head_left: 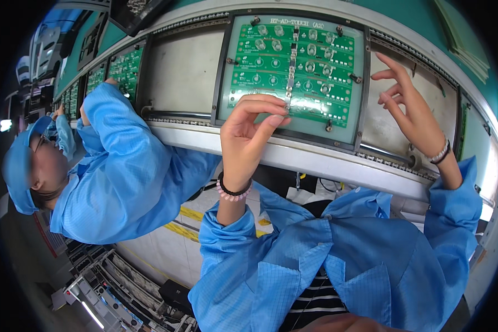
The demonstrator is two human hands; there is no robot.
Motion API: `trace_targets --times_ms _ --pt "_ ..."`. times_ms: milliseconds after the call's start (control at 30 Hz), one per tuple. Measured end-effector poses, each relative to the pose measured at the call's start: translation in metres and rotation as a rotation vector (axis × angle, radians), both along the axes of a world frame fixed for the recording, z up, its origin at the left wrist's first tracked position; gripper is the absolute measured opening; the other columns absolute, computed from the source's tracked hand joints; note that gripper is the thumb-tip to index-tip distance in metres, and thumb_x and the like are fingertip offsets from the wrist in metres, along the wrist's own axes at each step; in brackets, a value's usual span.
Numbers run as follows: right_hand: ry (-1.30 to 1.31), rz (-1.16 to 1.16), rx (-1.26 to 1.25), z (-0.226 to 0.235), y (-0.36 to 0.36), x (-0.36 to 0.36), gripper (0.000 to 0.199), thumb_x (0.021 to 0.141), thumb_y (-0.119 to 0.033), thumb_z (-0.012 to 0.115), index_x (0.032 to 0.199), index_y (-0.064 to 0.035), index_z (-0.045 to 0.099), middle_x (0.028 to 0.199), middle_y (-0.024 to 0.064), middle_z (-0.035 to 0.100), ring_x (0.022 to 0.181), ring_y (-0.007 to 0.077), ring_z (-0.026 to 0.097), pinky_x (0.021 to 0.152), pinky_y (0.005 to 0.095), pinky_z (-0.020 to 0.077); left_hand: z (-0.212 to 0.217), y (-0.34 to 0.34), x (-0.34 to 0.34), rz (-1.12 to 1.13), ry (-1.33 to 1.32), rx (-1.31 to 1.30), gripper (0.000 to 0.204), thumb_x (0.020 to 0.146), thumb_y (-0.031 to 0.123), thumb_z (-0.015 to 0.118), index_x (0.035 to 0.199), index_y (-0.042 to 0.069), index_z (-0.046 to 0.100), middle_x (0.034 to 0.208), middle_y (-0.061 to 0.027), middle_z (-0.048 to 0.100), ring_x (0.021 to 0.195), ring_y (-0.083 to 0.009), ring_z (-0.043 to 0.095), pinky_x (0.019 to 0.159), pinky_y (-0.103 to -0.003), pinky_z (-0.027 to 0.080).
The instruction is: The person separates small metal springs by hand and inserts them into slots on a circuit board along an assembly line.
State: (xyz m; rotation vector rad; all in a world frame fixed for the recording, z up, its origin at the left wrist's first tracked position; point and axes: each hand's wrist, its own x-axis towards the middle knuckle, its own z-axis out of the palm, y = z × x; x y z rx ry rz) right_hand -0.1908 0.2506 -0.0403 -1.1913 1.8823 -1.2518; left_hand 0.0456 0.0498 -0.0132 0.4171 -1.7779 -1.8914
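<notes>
A green circuit board panel (265, 55) lies in a dark-edged carrier frame (361, 110) in front of me. Round clear parts sit in rows on it, and a column of small metallic parts (292, 58) runs down its middle. My left hand (249, 130) is over the panel's near edge. Its thumb and fingertips are pinched together at the lower end of that column; whatever is between them is too small to make out. To the right of the carrier, my right hand (406, 105) hovers with fingers apart, holding nothing.
The carrier rides on a conveyor with a metal front rail (315, 152) and chain edges. At my left, a co-worker (116, 160) in blue works over another green board (126, 69). A dark bin (135, 14) stands at the far left, and pale sheets (454, 33) lie at the far right.
</notes>
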Motion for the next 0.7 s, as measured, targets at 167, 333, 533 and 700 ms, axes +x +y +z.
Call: trace_targets --times_ms 167,333,533,700 --pt "0.010 -0.110 -0.024 -0.001 0.018 -0.004 0.057 0.095 -0.007 0.050 0.149 -0.0097 0.031 0.126 0.0106 0.053 0.086 0.0127 0.057 0.081 0.0272 0.0490 0.025 -0.002 -0.035 -0.073 -0.186 -0.448 0.025 0.086 -0.007 0.064 0.110 -0.002 0.059 0.113 -0.0112 0.060 0.095 -0.0174 0.063 0.084 -0.030 0.058" --pt "0.074 -0.147 -0.063 -0.007 0.031 -0.007 0.053 0.095 -0.006 0.050 0.146 -0.0084 0.036 0.126 0.0090 0.054 0.084 0.0111 0.055 0.081 0.0260 0.0466 0.026 -0.005 -0.057 -0.172 -0.325 -0.895 0.037 0.081 -0.005 0.066 0.117 0.003 0.059 0.105 -0.0076 0.065 0.090 -0.0197 0.063 0.079 -0.032 0.053" --pt "0.094 -0.180 -0.082 -0.006 0.037 -0.008 0.052 0.095 -0.004 0.050 0.145 -0.0083 0.038 0.124 0.0083 0.054 0.082 0.0108 0.052 0.082 0.0259 0.0446 0.021 -0.007 -0.067 -0.202 -0.336 -1.278 0.043 0.080 0.000 0.066 0.121 0.008 0.058 0.100 -0.0027 0.067 0.088 -0.0214 0.060 0.078 -0.035 0.042" --pt "0.131 -0.171 -0.084 -0.006 0.037 -0.008 0.054 0.093 -0.001 0.049 0.145 -0.0083 0.038 0.124 0.0084 0.054 0.081 0.0113 0.051 0.084 0.0270 0.0441 0.022 -0.005 -0.072 -0.209 -0.416 -1.378 0.044 0.081 0.003 0.066 0.124 0.009 0.058 0.098 0.0002 0.067 0.087 -0.0198 0.056 0.079 -0.034 0.037"
